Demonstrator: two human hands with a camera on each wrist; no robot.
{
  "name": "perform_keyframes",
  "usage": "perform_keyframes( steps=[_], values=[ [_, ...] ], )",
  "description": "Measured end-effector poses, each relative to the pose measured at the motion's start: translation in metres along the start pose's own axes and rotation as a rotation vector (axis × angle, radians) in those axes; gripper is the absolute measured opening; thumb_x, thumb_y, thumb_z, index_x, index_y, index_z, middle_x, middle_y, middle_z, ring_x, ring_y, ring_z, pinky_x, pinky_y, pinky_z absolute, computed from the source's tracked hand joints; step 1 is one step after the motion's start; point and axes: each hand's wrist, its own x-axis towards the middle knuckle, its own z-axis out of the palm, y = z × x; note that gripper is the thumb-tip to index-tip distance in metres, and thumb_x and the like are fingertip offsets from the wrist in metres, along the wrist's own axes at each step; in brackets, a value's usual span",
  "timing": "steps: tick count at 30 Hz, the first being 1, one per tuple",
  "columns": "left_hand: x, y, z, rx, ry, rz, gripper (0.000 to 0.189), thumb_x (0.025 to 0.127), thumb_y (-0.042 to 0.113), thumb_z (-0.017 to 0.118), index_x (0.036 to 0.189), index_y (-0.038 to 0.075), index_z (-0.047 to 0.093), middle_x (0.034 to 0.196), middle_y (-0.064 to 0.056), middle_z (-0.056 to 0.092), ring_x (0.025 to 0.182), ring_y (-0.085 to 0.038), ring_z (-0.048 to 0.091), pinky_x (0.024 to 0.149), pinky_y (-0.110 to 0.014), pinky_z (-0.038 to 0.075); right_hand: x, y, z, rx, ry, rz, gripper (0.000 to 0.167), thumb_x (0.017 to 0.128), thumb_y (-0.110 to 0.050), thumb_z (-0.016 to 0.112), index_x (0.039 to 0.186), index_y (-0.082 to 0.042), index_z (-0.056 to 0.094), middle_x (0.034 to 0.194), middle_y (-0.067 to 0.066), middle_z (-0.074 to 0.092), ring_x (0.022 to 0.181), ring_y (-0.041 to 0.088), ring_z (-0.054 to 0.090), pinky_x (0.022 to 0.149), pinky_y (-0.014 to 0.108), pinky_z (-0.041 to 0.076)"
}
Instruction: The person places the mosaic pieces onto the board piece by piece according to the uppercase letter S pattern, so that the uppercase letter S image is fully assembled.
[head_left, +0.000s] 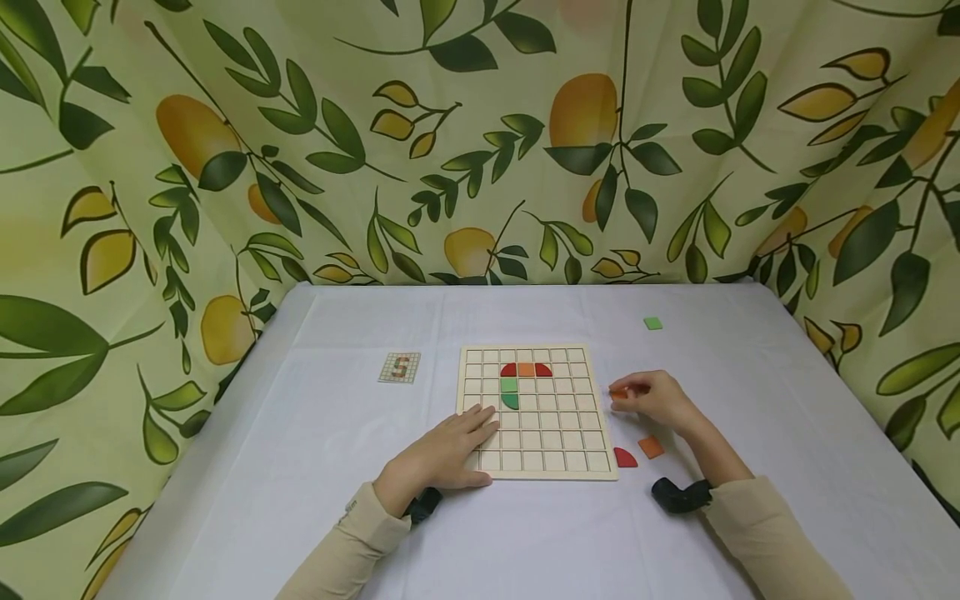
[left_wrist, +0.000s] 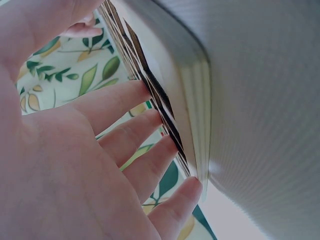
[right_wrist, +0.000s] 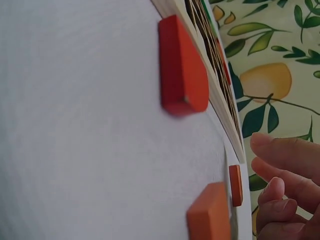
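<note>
My left hand (head_left: 442,450) rests on the lower left of a pale wooden grid board (head_left: 540,467), fingers spread over the squares and thumb at the front edge. In the left wrist view, its extended fingers (left_wrist: 130,132) lie along the grid. On the board, two red quarter-circle pieces (head_left: 508,369) flank an orange square (head_left: 526,369); below are a green square (head_left: 509,385) and a green quarter-circle (head_left: 511,401). My right hand (head_left: 660,398) hovers by the board's right edge, loosely bent fingers just above a loose orange piece (right_wrist: 235,185) on the table.
Near the board's lower right corner lie a red quarter-circle (head_left: 625,457) and another orange square (head_left: 651,447). A green square (head_left: 653,323) sits farther back. Left of the board is a small pattern card (head_left: 399,367). A leaf-print curtain (head_left: 480,167) hangs behind the white table.
</note>
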Motion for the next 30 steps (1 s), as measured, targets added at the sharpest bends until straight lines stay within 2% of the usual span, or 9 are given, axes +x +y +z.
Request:
perform_keyframes(
  steps=[9,20,30],
  values=[
    [-0.001,0.000,-0.001,0.010,0.006,0.006,0.074,0.086,0.037,0.070,0.148,0.008,0.038,0.160,-0.009,0.030,0.150,-0.029,0.027,0.120,-0.049,0.030,0.000,0.004,-0.006,-0.022,-0.011,0.035,0.036,0.078,-0.011,0.076,0.109,0.005,0.069,0.073,0.001,0.049,0.068,0.011,0.043,0.053,0.019,0.035],
    [0.000,0.001,0.000,0.010,0.004,-0.004,0.075,0.087,0.037,0.070,0.148,0.009,0.038,0.160,-0.008,0.029,0.150,-0.028,0.026,0.120,-0.048,0.030,0.003,0.008,-0.011,-0.038,-0.024,0.086,0.036,0.079,-0.009,0.075,0.111,0.005,0.068,0.071,0.001,0.049,0.069,0.014,0.045,0.053,0.020,0.035],
    [0.000,0.000,0.000,0.007,0.001,-0.009,0.075,0.087,0.037,0.070,0.148,0.009,0.038,0.160,-0.008,0.029,0.150,-0.027,0.026,0.121,-0.048,0.030,0.007,0.008,-0.011,-0.056,-0.039,0.078,0.035,0.078,-0.007,0.076,0.110,0.006,0.069,0.070,0.002,0.049,0.070,0.016,0.044,0.053,0.021,0.034]
  ],
)
